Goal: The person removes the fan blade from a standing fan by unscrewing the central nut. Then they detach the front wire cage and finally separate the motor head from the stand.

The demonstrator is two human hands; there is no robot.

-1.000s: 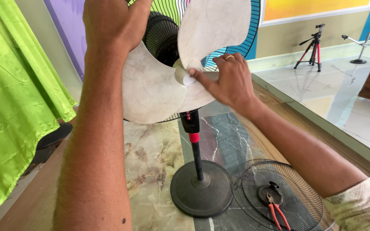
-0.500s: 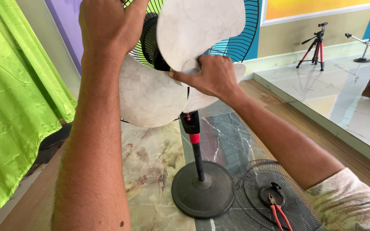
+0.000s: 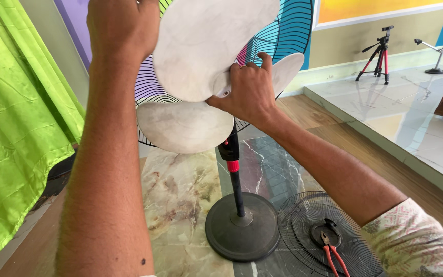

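Item: white three-bladed fan blade assembly [image 3: 201,72], seated at the head of a pedestal fan, directly above the black round base [image 3: 242,225] and in front of the rear wire guard [image 3: 288,36]. Blades were broad, thin moulded plastic, dull and smudged; judged light, moderately stiff at the root and flexible toward the tips, likely to crack if bent or levered by an edge. Surface looked smooth and dusty, so probably somewhat slippery. Best hold judged to be the central hub, where the blades meet, rather than any single blade. Right hand [image 3: 249,90] was at that hub, fingers curled closed around it, thumb toward the near side. Left hand [image 3: 121,28] was raised above and to the left of the base, at the top of the guard behind the upper blade; it appeared clenched, but what it gripped was hidden by the blade, so this cannot be told for certain. Pole [image 3: 235,179], black with a red collar, rose upright from the base. Detached front wire guard [image 3: 329,236] lay flat on the marble-patterned floor just right of the base, with red-handled pliers [image 3: 331,254] resting on it. Green curtain [image 3: 16,138] hung well to the left of the base; a small tripod [image 3: 378,54] stood far beyond it to the right.
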